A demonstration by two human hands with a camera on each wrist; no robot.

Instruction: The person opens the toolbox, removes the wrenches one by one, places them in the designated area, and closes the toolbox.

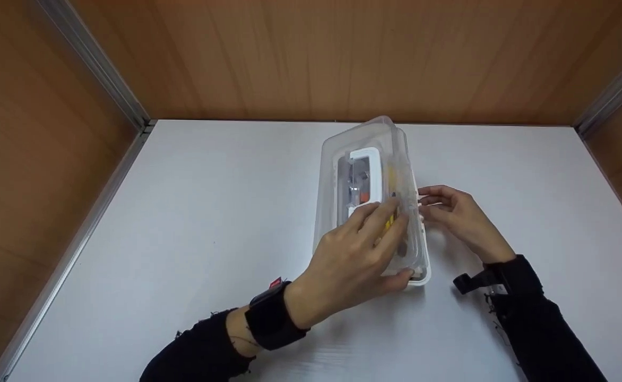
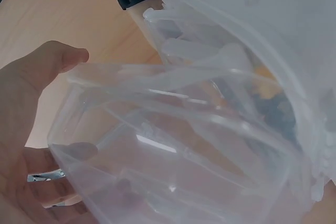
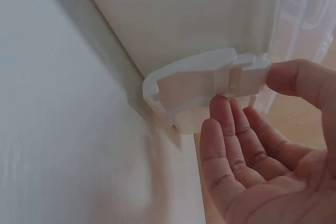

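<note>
I see left hand clamped over clear lid; right hand pinching white latch at box's 3 o'clock. Risk, I judge: latch snaps free, lidded box tips, contents spill.

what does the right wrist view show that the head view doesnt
Only the right wrist view shows the white latch on the side of the box, with the right hand touching it from below, thumb on its end. Only the head view shows the left hand gripping the clear lid, the yellow items inside, the white table and the wooden walls. Both show the clear plastic box and the right hand at its side.
</note>
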